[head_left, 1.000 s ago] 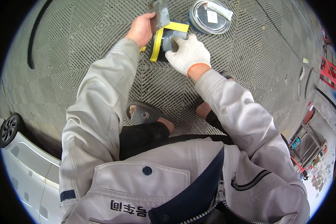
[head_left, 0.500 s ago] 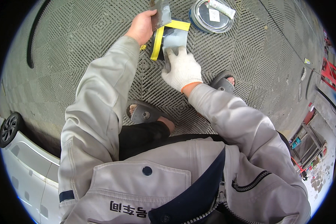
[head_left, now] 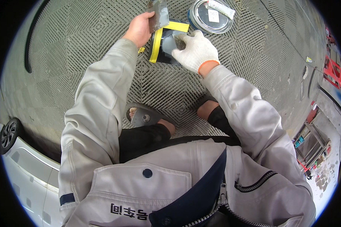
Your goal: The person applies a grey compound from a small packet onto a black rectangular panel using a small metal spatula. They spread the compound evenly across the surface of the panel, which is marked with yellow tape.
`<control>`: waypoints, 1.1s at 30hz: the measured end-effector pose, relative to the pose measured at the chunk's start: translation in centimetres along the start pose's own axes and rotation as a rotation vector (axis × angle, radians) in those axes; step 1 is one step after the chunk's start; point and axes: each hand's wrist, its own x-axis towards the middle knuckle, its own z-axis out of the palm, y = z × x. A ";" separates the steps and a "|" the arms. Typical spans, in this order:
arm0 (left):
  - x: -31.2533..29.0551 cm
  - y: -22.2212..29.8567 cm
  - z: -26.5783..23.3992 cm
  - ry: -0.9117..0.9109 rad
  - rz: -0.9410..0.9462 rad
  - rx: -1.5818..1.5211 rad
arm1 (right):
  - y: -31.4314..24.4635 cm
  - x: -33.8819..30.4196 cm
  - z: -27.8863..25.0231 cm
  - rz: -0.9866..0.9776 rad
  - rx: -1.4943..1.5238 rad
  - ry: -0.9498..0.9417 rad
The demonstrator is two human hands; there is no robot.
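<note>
Both hands worked over a grey grid-patterned floor mat [head_left: 83,56] while the person crouched, sandalled feet below the arms. The bare left hand [head_left: 139,29] had its fingers curled shut around a flat metal spreader [head_left: 157,14], gripping its lower edge so the smeared blade stood up and away from the palm. The right hand [head_left: 195,51], in a white knit glove with an orange cuff, lay on a dark mixing board [head_left: 166,47] edged with yellow tape; its fingers were bent and pinched together on a small grey lump of putty [head_left: 180,43], though how firmly could not be told. The board lay flat on the mat between the two hands, just below the spreader. Beyond it sat a round metal tin [head_left: 210,17] with a white tube [head_left: 220,8] lying across its lid. Compared with half a second before, the gloved hand had moved up from the board's lower edge onto its middle, while the left hand held the spreader much as before.
</note>
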 end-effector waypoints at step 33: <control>0.0 0.0 -0.2 0.009 0.005 0.021 | -0.7 -1.0 -0.1 0.074 0.035 -0.040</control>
